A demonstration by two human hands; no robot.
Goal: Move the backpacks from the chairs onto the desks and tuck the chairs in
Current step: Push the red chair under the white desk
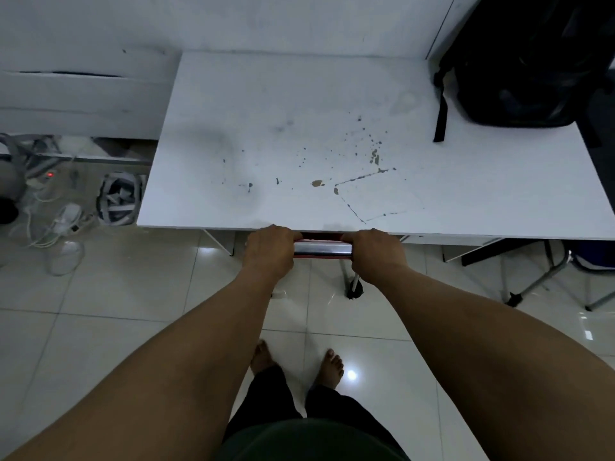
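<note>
- Nearest to the camera are two bare feet [327,366] on the glossy pale floor tiles [100,327], with dark trouser legs above them.
- Both forearms reach forward from the bottom of the view toward the front edge of the desk [299,128].
- The left hand [269,250] is closed around the left end of a shiny metal bar [322,248], knuckles up, fingers wrapped over the top.
- The right hand [374,252] grips the right end of the same bar in the same way.
- This bar is the top rail of a chair [322,257] with a red part; the chair is almost fully under the desk, and only the rail, a thin red strip and one leg [355,287] with a dark foot can be seen.
- The rail lies just at the front edge of the desk, between the two hands.
- The desk top is white and has dark spots, brown marks and thin scratched lines near its middle and front.
- A black backpack [519,64] lies on the far right corner of the desk, one strap [441,118] hanging loose over the white surface.
- To the right, under the next desk, metal legs of another chair [539,277] stand on the floor.
- On the left, on the floor beside the desk, there are white cables [50,224], a power strip with a small red light [50,175], and a grey-white object that I cannot identify.
- Behind the desk is a white wall [266,21].
</note>
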